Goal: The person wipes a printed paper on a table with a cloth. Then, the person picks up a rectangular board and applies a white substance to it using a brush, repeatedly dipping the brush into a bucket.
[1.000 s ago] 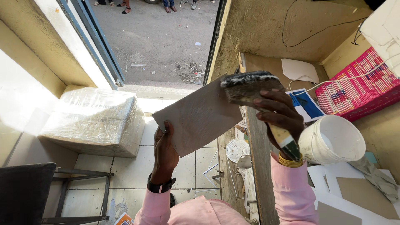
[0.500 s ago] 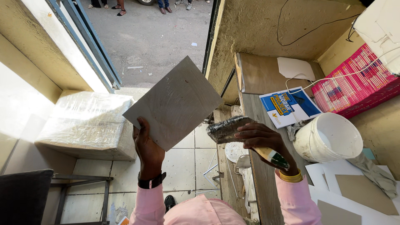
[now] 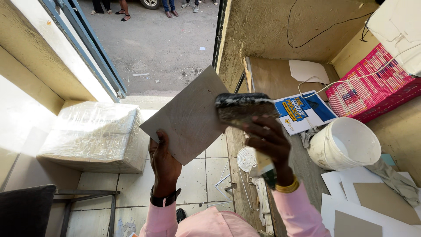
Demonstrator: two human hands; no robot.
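— What is seen at the left?
— A wrapped bundle point(image 3: 94, 134) is set on the floor. Beside it, a grey board point(image 3: 188, 116) is gripped at its lower edge by the left hand point(image 3: 163, 160), closed on it and raised.

— And further right?
— A wide brush point(image 3: 243, 109) is clasped in the right hand point(image 3: 269, 140), its bristles laid against the board's right edge. A white bucket point(image 3: 346, 142) is stood on the bench point(image 3: 272, 79).

We see a white bucket point(image 3: 344, 142), a pink woven mat point(image 3: 372, 85), a plastic-wrapped bundle point(image 3: 94, 136) and a blue booklet point(image 3: 305, 112).
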